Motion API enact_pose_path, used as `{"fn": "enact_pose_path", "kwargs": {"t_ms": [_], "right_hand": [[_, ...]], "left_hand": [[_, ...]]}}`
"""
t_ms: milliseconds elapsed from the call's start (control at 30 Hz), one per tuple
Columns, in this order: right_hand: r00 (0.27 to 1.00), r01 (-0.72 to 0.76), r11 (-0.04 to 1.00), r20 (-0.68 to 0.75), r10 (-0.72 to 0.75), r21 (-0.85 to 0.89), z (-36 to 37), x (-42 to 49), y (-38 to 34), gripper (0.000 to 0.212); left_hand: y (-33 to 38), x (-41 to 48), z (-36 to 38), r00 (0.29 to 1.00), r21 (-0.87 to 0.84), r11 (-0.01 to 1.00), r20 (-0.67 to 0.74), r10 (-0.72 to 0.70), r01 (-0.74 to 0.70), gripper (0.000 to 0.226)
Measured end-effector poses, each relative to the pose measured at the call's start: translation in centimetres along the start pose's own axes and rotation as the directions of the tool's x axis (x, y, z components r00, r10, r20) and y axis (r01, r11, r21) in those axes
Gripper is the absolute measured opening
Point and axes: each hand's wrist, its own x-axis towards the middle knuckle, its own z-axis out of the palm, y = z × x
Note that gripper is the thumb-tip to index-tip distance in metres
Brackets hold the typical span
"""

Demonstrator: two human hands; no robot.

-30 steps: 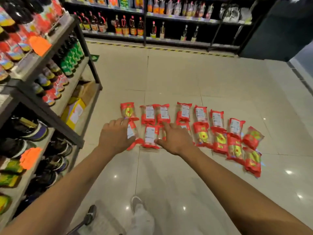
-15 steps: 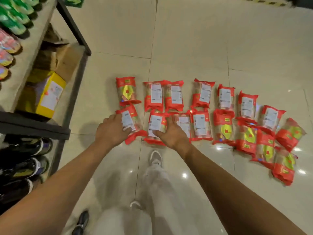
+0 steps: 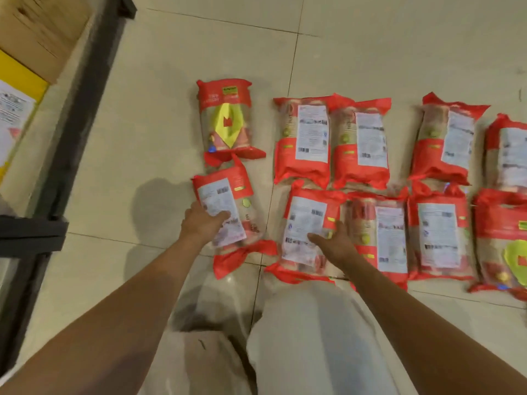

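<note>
I have both hands down on the near row of red packets, lower centre of the frame. My left hand (image 3: 204, 225) pinches the left packet (image 3: 236, 201) at its left edge, thumb laid over the white label and fingers tucked out of sight beneath. The packet lies skewed on the floor (image 3: 142, 138), its upper end touching the yellow-fronted packet (image 3: 225, 121) above it. My right hand (image 3: 336, 246) rests on the second packet (image 3: 306, 220), thumb across the label and fingers along its right edge. Whether they curl under I cannot tell; the picture is smeared there.

The risk I see is drag: the second packet overlaps the third packet (image 3: 385, 232) just to its right, so a sideways pull could carry the neighbour along and break the row. The film looks slick and the one-edge pinch on the left is shallow, so a quick lift might let that packet swing or slip out. Its upper corner could also nudge the yellow-fronted one.
</note>
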Motion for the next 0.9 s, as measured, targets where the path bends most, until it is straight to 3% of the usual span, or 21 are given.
{"fn": "enact_pose_path", "kwargs": {"t_ms": [67,133,233,300,400,467,533,633,700,800,900], "right_hand": [[0.999,-0.011,0.996,-0.036,0.014,0.090,1.9,5.4,3.4,0.108],[0.992,-0.020,0.992,-0.121,0.035,0.122,2.6,7.1,4.2,0.098],[0.989,-0.012,0.978,-0.139,0.042,0.208,2.8,8.4,5.6,0.085],[0.992,-0.048,0.971,-0.099,0.073,0.235,2.6,8.3,6.0,0.077],[0.996,-0.070,0.980,-0.043,0.079,0.185,2.2,6.6,5.1,0.046],[0.994,-0.057,0.985,-0.085,0.072,0.160,1.7,4.2,3.6,0.062],[0.993,0.029,0.983,-0.118,-0.008,0.181,0.3,0.8,1.3,0.073],[0.974,0.204,0.952,-0.142,-0.175,0.226,-3.7,-6.8,-5.4,0.054],[0.958,0.275,0.929,-0.151,-0.243,0.247,-7.0,-13.3,-11.5,0.061],[0.925,0.377,0.893,-0.139,-0.353,0.246,-12.2,-23.6,-20.0,0.068],[0.883,0.469,0.847,-0.126,-0.451,0.250,-17.2,-35.0,-28.6,0.067]], "left_hand": [[-1.5,3.8,1.5,0.991,-0.192,0.972,0.010,-0.137,0.136,0.080],[-3.1,6.6,3.1,0.974,-0.356,0.906,0.097,-0.206,0.228,0.066],[-4.1,8.3,5.1,0.969,-0.466,0.852,0.169,-0.179,0.238,0.032],[-4.3,8.3,5.7,0.975,-0.496,0.841,0.151,-0.160,0.215,0.024],[-4.5,6.6,4.5,0.986,-0.461,0.873,0.107,-0.127,0.162,0.054],[-5.4,5.0,2.7,0.993,-0.431,0.895,0.048,-0.109,0.119,0.077],[-4.8,1.6,-0.5,0.997,-0.395,0.916,-0.018,-0.078,0.064,0.084],[-1.2,-5.8,-7.1,0.995,-0.406,0.914,-0.092,-0.040,-0.001,0.082],[2.0,-12.0,-12.3,0.991,-0.427,0.902,-0.136,0.010,-0.067,0.079],[7.1,-22.7,-21.0,0.972,-0.463,0.867,-0.216,0.089,-0.182,0.046],[10.9,-33.7,-30.2,0.944,-0.479,0.832,-0.297,0.147,-0.280,0.040]]}}
